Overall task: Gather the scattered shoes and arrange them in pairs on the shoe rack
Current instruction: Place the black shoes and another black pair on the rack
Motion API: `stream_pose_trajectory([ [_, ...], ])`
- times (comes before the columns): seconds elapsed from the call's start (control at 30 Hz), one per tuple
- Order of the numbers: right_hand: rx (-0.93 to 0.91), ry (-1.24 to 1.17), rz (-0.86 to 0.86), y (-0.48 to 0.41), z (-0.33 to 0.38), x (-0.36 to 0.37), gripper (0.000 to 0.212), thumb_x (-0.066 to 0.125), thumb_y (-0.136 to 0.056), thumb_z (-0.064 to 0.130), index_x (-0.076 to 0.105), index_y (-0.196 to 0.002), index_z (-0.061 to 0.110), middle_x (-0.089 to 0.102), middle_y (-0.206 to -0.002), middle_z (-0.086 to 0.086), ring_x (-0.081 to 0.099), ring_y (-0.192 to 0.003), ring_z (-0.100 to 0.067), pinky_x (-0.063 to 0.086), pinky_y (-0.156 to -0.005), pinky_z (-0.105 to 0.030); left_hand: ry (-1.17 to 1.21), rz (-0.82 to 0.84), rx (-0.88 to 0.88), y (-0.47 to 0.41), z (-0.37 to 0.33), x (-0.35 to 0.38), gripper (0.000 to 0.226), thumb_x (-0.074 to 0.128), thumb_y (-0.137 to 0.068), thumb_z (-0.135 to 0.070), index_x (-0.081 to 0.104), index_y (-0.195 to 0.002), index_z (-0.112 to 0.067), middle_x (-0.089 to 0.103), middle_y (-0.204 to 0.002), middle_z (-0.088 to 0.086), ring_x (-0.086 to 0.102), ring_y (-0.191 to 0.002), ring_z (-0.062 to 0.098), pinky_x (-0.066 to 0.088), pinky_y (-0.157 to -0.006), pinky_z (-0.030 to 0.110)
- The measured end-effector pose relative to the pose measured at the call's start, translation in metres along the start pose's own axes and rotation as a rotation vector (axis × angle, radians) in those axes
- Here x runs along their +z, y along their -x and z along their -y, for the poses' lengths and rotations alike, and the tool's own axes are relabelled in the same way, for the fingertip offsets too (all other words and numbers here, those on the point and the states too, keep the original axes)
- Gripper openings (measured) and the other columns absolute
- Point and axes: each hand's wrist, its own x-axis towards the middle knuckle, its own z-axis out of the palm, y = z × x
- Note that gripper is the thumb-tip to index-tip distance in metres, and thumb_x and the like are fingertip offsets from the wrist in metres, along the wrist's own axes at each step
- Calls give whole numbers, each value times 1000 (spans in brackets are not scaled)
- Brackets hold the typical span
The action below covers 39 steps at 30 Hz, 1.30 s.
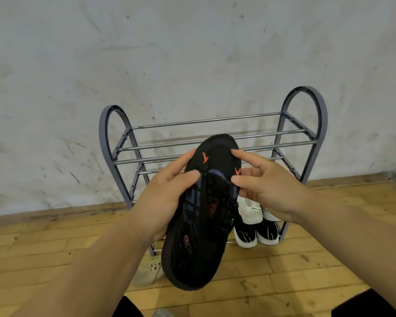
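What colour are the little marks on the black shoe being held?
Orange-red, on the black shoe; clearest in the head view near its heel end.

Black knit shoe (199, 227) with orange marks and blue bands. Grey rack (110, 143), silver bars. Black-and-white pair (256, 234) far right.

Soft, even light fills the scene, fairly bright, with only faint shadows on the wall (192, 53) and floor (306, 266). The wide lens bends the floor line near the edges. The shoe (206, 216) is slightly blurred; the rack's (215, 121) bars show mild glints.
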Motion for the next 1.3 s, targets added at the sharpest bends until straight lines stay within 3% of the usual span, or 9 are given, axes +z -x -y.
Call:
stream_pose_trajectory([
  [0.07,1,23,3,-6,-4,0,59,70,-93,2,58,-140,36,75,-90,-2,68,-88,-21,56,-84,-33,-112,-28,17,1,4,-3,63,70,-93,-15,52,-147,-41,70,-131,-10,67,-120,15,50,-106,43],
  [0.2,-25,124,-16,-14,-10,0,57,78,-88,9,65,-127,50,75,-99,-5,73,-101,-22,54,-101,-41,-274,-74,40,-2,13,-4,69,61,-101,-8,42,-151,-51,65,-133,-24,63,-120,-1,51,-105,34],
  [0.47,-31,80,33,-16,24,-43,58,69,-90,-7,66,-126,39,66,-128,-6,70,-113,-20,59,-91,-30,-407,-101,144,-21,3,36,59,62,-100,-8,53,-142,-49,61,-129,-30,59,-112,-16,52,-96,14],
  [0.67,-109,-4,-232,46,15,-148,62,64,-92,-13,62,-131,35,70,-129,-6,70,-115,-28,57,-99,-42,-584,119,303,-65,-12,147,63,64,-96,-5,50,-147,-40,57,-133,-23,56,-108,-15,36,-86,-6],
  [0.77,-93,3,-402,89,-10,-202,67,64,-90,-14,60,-137,34,66,-134,-6,70,-115,-23,57,-99,-43,-616,278,302,-76,9,218,64,64,-97,-6,48,-149,-40,54,-143,-16,53,-125,1,41,-99,10],
  [0.93,80,118,-569,164,-69,-252,71,62,-92,-14,51,-148,28,63,-136,0,69,-112,-13,59,-83,-24,-614,489,153,-69,77,297,67,64,-97,-5,47,-150,-42,53,-144,-16,55,-126,7,48,-104,24],
  [1.03,172,96,-618,198,-110,-264,71,64,-90,-14,52,-147,28,67,-131,-1,73,-102,-16,58,-81,-26,-645,604,68,-60,108,321,68,68,-96,-7,47,-147,-47,55,-142,-14,63,-119,13,56,-101,38],
  [1.17,207,1,-670,228,-144,-274,71,69,-87,-12,59,-140,34,72,-124,-1,73,-109,-23,58,-93,-42,-772,710,73,-56,124,341,68,69,-97,-15,43,-147,-52,57,-140,-13,66,-112,12,59,-94,37],
  [1.3,229,-70,-657,255,-163,-278,72,69,-87,-10,58,-138,39,68,-129,-4,72,-106,-26,57,-90,-41,-846,797,48,-49,135,354,68,68,-98,-16,41,-145,-55,53,-147,-9,61,-125,18,56,-100,42],
])
